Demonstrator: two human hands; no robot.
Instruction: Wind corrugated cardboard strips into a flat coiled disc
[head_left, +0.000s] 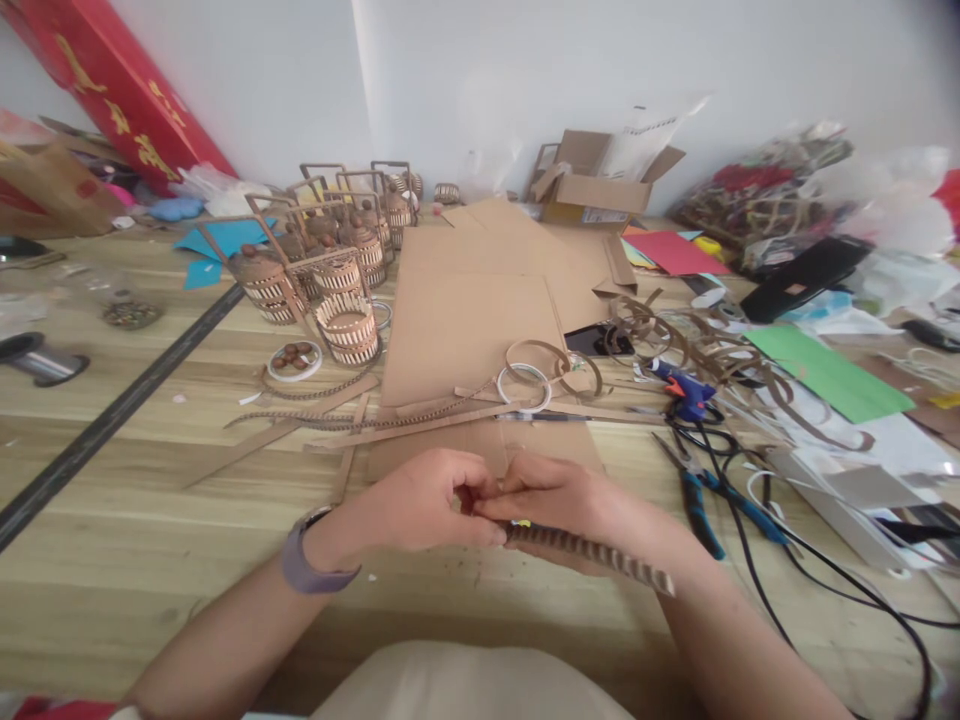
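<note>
Spool of wire (49, 362), at far left. Lidded baskets (266, 295), clustered, with tall square handles. White dish (296, 377), full of brown balls. Open basket (347, 340), slatted, just beyond the dish. Left hand (427, 500), banded at the wrist, curled inward, thumb and fingers clamped on the near-centre end of the corrugated strip. Cardboard sheet (480, 320), flat beyond both hands, crossed along its near part by loose strips and a white ring (499, 386). Right hand (559, 495), together with the left at the fingertips; closure and contents hidden, cannot tell. Corrugated strip (592, 554), below the right hand, ridges showing; long axis left to right, slanting slightly toward the body, free end pointing at the right forearm. Glue gun (688, 395), blue, amid curled strips. Pliers (694, 505), blue-handled, just beside the right forearm, with black cords crowding that side. Green sheet (829, 372), farthest right.
</note>
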